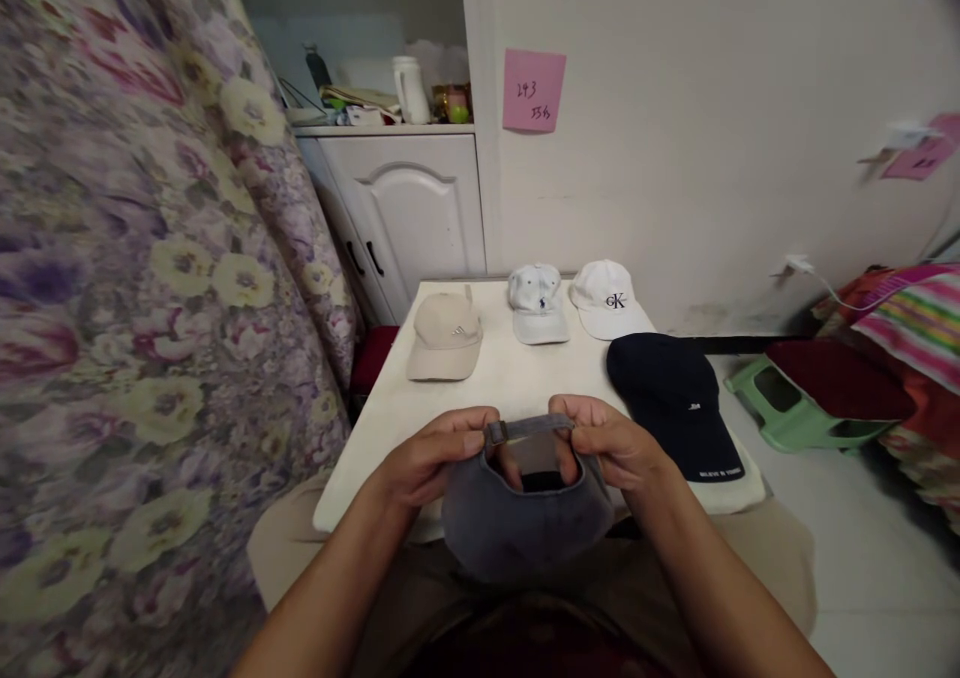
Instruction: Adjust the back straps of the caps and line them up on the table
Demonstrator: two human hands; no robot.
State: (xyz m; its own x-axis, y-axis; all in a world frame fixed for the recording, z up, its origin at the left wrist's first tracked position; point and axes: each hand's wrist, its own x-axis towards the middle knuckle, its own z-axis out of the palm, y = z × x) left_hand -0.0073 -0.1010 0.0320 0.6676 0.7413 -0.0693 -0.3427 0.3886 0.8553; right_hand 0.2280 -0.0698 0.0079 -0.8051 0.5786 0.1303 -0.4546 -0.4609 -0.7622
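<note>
I hold a grey cap [517, 518] in front of me over the near edge of a small white table [525, 378], its back opening turned up. My left hand [431, 458] pinches the left end of its rear strap [529, 426]. My right hand [611, 448] grips the right end of the strap, fingers curled into the opening. Further back on the table lie a beige cap [444, 336], a pale blue cap [536, 303], a white cap [606, 300] with a dark logo, and a navy cap [675, 398] at the right edge.
A flowered curtain or cover [142, 288] fills the left side. Behind the table is a white cabinet [412, 208] with a jug and clutter on top, and a wall with a pink note [533, 90]. At right, a green stool [795, 408] and striped bedding [915, 328].
</note>
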